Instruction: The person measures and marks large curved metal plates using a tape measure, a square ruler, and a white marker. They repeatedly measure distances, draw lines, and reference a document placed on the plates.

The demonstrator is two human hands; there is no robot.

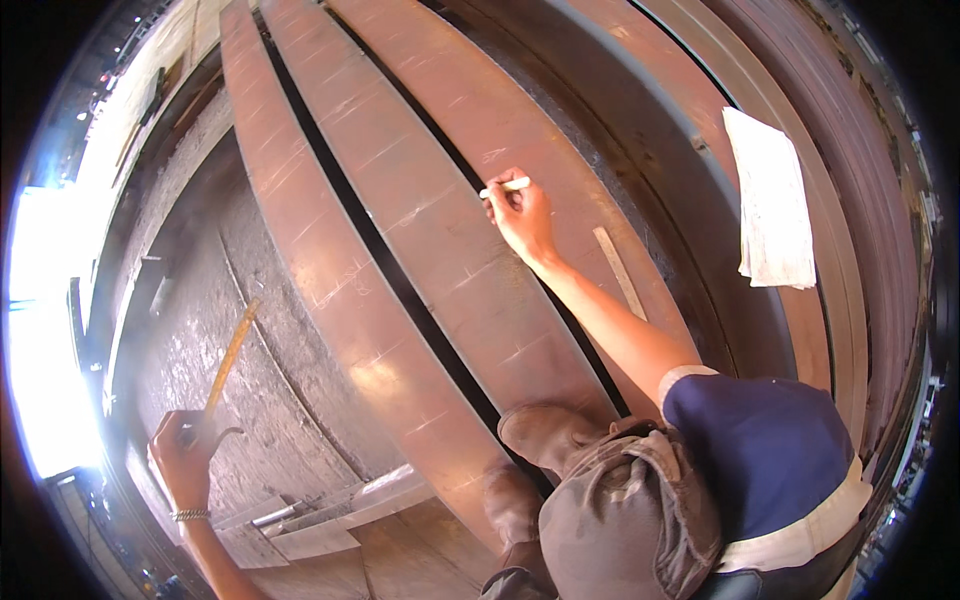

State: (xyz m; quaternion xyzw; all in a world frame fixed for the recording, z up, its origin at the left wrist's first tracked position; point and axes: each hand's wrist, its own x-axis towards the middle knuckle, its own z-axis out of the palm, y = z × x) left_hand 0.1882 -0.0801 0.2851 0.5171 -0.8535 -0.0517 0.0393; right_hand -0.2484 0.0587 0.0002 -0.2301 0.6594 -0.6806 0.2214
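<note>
My left hand [182, 450] is closed around a yellow measuring strip [232, 350], out over the grey sheet at the left. The strip's straight part points up and away; a short curled end shows beside my fingers. My right hand [518, 212] pinches a short white stick of chalk [516, 185]. It is over the dark gap between the middle steel plate [430, 230] and the right steel plate [480, 95], and the chalk's tip is at the middle plate's edge. Short pale lines cross these plates and the left steel plate [300, 210].
A thin, pale flat strip [620, 272] lies on the right plate beside my forearm. Folded white papers [770, 200] rest on plates farther right. My brown boots [545, 435] are on the near plates. Long dark gaps run between plates; a grey metal sheet [290, 400] lies left.
</note>
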